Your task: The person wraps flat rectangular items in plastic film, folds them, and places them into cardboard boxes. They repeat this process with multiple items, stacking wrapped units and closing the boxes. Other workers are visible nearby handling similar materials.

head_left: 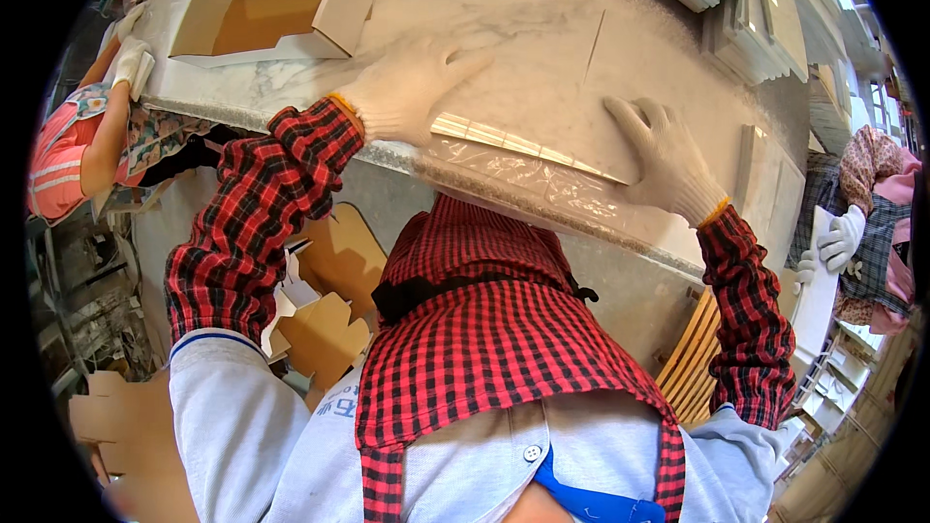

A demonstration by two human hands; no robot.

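My left hand (412,87), in a pale knitted glove, lies over the marble-patterned tabletop (504,0) with its fingers stretched out; they are slightly blurred. Farther right, my right hand (668,155), in a matching glove, has its fingers apart and bent a little. A glossy strip (523,147) reflecting light runs between the two hands along the front edge. Wrinkled clear plastic film (513,172) lies on the near side of that strip. The heel of my left hand is beside one end, and my right thumb is near the other; whether they touch it, I cannot tell.
An open cardboard box (262,10) stands at the table's back left. Stacked pale slabs (760,29) line the right side. Cut cardboard (329,329) lies below on the left, near a slatted wooden piece (690,358) at right. Gloved co-workers stand at both sides.
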